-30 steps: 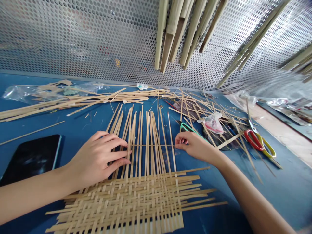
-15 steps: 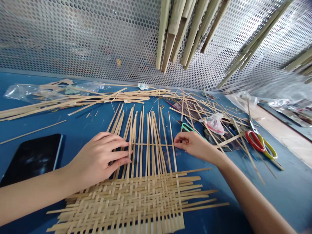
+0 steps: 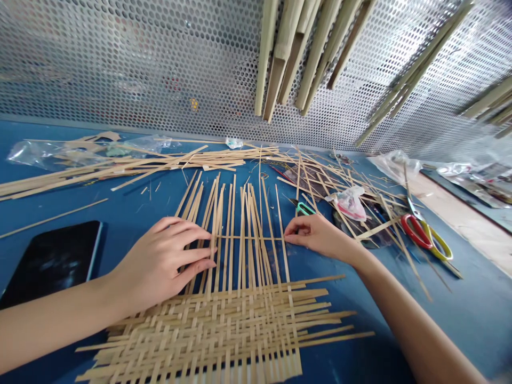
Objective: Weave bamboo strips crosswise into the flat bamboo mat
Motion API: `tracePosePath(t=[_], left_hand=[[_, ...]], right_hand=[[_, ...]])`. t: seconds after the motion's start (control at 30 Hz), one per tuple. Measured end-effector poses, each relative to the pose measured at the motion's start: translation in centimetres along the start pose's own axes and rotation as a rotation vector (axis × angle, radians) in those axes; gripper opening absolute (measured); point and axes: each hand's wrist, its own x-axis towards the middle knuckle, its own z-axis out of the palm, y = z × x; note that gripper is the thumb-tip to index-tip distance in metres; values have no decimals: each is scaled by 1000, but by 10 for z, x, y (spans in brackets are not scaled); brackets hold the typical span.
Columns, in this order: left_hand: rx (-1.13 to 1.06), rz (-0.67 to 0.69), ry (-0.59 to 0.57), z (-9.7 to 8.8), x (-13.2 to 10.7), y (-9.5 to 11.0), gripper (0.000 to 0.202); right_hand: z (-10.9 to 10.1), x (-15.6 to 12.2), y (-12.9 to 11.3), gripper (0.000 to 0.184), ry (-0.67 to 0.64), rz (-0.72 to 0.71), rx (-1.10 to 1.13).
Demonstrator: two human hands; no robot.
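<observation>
Left hand (image 3: 160,261) lies flat, fingers slightly spread, pressing the upright bamboo strips (image 3: 236,213); right hand (image 3: 316,234) pinches the end of a thin crosswise strip (image 3: 250,237) between thumb and forefinger, above the woven bamboo mat (image 3: 200,336) on the blue worktable (image 3: 400,330)

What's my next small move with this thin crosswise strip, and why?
Probably slide the thin crosswise strip down toward the woven mat with your right hand. It lies apart from the mat, across the loose upright strips, and your left hand is already resting on them to steady them.
</observation>
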Motion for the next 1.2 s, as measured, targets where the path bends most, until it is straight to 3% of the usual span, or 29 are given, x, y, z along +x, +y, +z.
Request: tracePosePath(t=[0.2, 0.9, 1.2], left_hand=[[26, 36, -26, -2, 0, -2, 16], [-55, 24, -39, 1, 2, -8, 22], [-165, -137, 62, 9, 1, -1, 34]], right_hand=[[2, 0, 0, 17, 13, 10, 107], [0, 0, -6, 20, -13, 57, 189], [2, 3, -4, 22, -31, 139, 175]])
